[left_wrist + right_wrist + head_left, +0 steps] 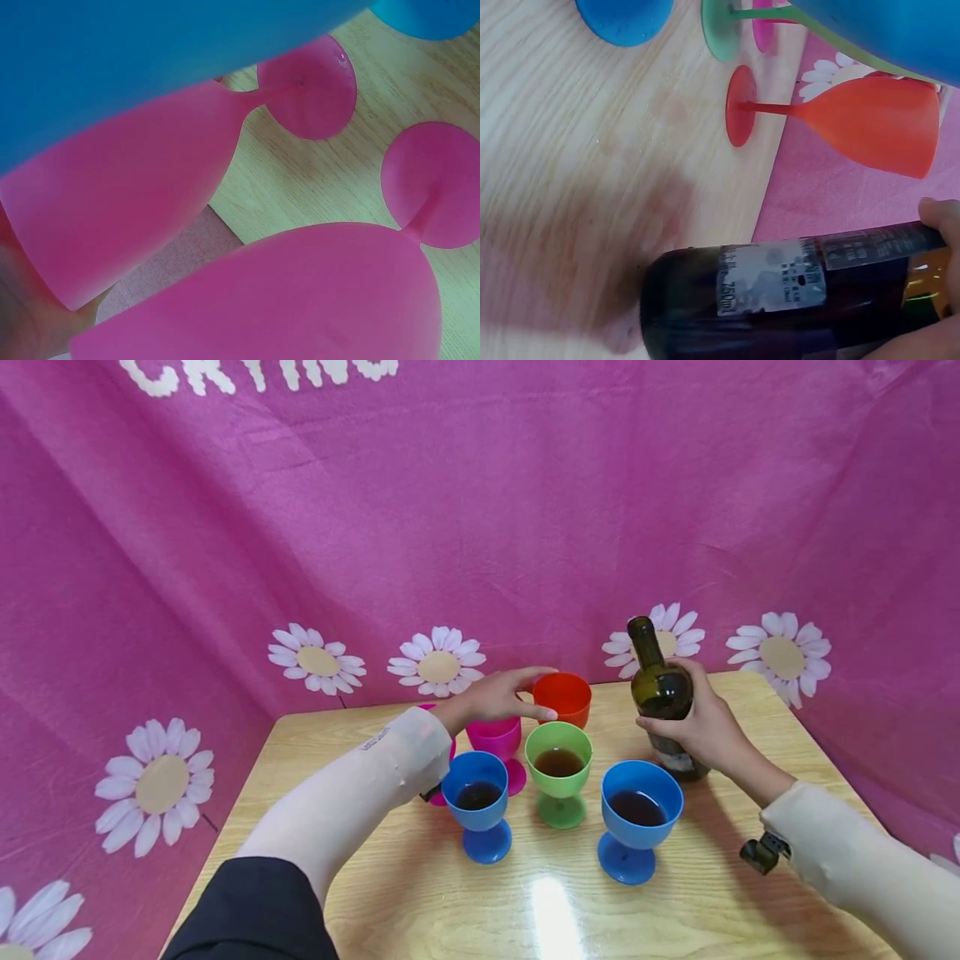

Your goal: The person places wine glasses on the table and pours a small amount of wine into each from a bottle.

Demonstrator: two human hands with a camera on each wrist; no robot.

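My right hand (701, 718) grips a dark green wine bottle (662, 693) around its body, neck leaning slightly left. In the right wrist view the labelled bottle (772, 277) has its base close over the table. My left hand (495, 697) reaches to an orange goblet (562, 697), thumb and fingers spread at the left of its rim. Below that hand stands a pink goblet (497, 739), partly covered by it. A green goblet (558, 785) and two blue goblets, one left (480, 818) and one right (637, 827), hold dark liquid.
A second pink goblet (300, 292) stands left of the first, mostly behind my left forearm in the head view. All stand on a light wooden table (420, 902). A pink cloth (480, 527) with white flowers hangs behind its back edge.
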